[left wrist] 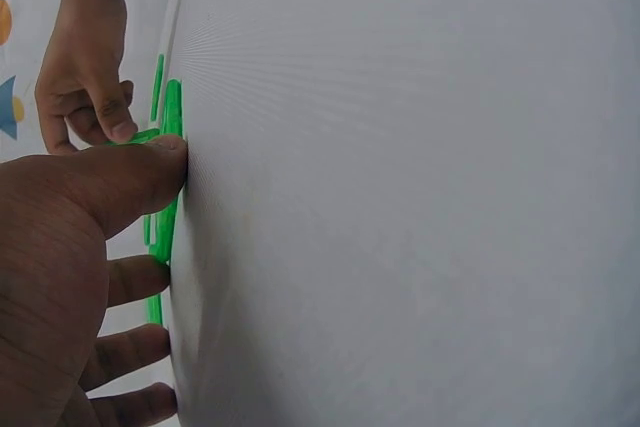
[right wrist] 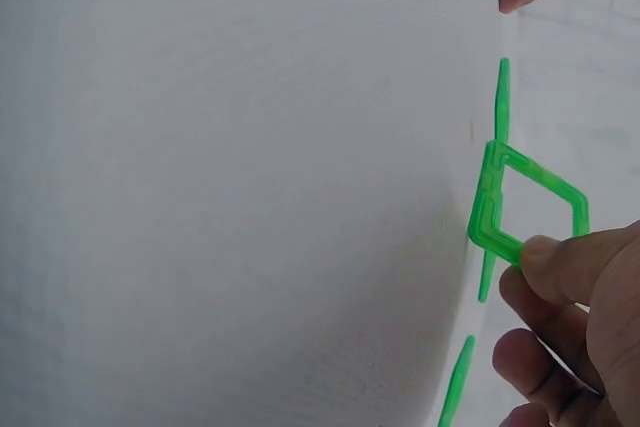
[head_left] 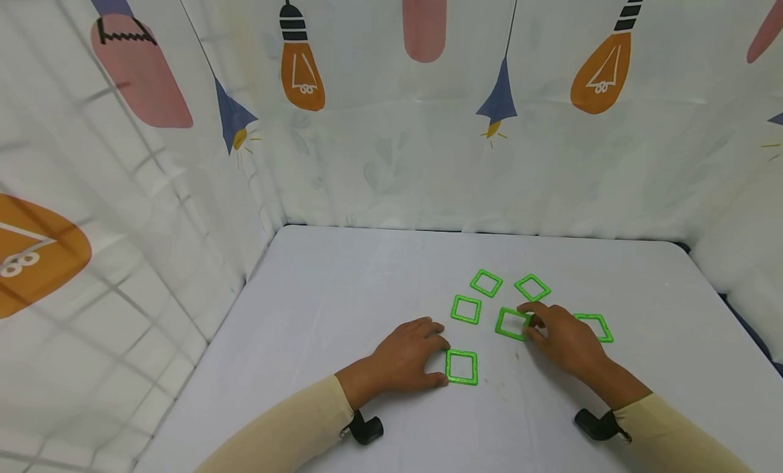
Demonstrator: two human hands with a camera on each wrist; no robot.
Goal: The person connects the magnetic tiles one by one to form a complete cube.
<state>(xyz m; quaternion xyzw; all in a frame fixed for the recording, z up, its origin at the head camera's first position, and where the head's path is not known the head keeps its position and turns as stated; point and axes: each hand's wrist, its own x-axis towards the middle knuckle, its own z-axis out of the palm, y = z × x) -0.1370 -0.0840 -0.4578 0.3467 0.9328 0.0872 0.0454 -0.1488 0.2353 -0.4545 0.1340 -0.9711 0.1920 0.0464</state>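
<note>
My left hand (head_left: 408, 356) rests on the table, its thumb and fingers spread at the left edge of a flat green square magnetic tile (head_left: 476, 368) with a hollow middle. The left wrist view has the thumb against that tile's (left wrist: 173, 102) near side. With thumb and forefinger, my right hand (head_left: 565, 337) pinches another green square tile (head_left: 510, 336) by its right side. That tile (right wrist: 487, 197) is tilted up off the table in the right wrist view. A third tile (head_left: 604, 327) lies partly hidden behind the right hand.
Further green square tiles lie apart on the white table (head_left: 367, 276): one (head_left: 467, 321) left of the pinched tile, one (head_left: 474, 288) farther back, one (head_left: 541, 298) beyond the right hand. A printed white cloth (head_left: 391, 174) hangs behind the table and along its left side.
</note>
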